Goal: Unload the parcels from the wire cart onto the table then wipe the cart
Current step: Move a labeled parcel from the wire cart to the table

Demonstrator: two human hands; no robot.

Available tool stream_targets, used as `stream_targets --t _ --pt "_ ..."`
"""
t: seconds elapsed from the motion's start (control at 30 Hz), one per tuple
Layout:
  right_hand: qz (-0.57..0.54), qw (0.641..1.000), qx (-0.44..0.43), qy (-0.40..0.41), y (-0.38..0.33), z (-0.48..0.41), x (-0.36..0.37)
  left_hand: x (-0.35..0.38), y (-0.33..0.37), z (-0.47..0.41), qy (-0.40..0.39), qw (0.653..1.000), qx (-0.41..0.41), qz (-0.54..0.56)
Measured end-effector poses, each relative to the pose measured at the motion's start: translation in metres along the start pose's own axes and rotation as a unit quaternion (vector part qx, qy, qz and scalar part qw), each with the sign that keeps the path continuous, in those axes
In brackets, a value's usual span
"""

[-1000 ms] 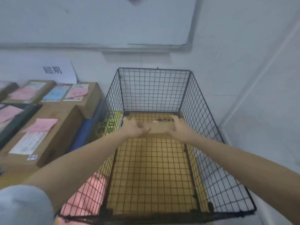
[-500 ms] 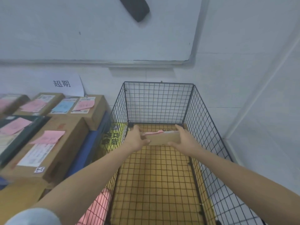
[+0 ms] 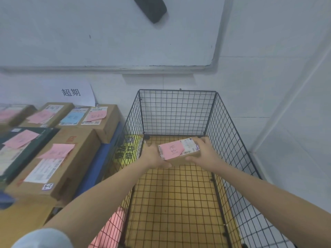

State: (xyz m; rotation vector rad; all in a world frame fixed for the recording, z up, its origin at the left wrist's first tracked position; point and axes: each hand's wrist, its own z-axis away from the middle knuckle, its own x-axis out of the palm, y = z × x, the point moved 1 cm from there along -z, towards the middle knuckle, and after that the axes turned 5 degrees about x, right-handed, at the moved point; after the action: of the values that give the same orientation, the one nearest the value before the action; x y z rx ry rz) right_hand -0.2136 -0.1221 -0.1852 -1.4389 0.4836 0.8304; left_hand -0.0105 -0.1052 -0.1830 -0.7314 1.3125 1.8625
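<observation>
Standing packed close together at the left, several cardboard boxes point(image 3: 53, 167) with pink and blue labels are seen, and a white paper sign point(image 3: 71, 92) is leaned on the wall behind them. Just right of the boxes the wire cart point(image 3: 179, 108) is placed, its black mesh walls upright and a yellow-brown floor point(image 3: 175, 203) shown beneath the bottom grid. Inside the cart, toward its far end, a small cardboard parcel point(image 3: 180, 158) is held between both hands, apart from the mesh walls; whether its underside touches the bottom grid cannot be told. The left hand point(image 3: 152, 156) is closed on the parcel's left end, with its fingers curled under the near left corner. The parcel's top is tilted toward the viewer and is covered by a pink slip point(image 3: 171, 151) on the left and a white printed label point(image 3: 188, 147) on the right. The right hand point(image 3: 204, 153) is wrapped round the right end, with fingers bent over the far edge and the thumb laid along the near side. Both bare forearms are stretched in from the near edge, the left one crossing over the cart's left wall
</observation>
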Motion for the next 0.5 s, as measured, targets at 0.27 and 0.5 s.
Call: stream_targets --t 0.27,0.5 --pt "0.045 0.997 -0.025 0.051 0.0003 -0.0025 0.0022 0.0018 -0.0048 -0.0060 0.040 0.989 -0.010 0.145" --pt "0.049 0.986 -0.018 0.160 -0.0060 -0.0030 0.0082 0.0052 0.0004 -0.0024 0.061 0.981 0.014 0.186"
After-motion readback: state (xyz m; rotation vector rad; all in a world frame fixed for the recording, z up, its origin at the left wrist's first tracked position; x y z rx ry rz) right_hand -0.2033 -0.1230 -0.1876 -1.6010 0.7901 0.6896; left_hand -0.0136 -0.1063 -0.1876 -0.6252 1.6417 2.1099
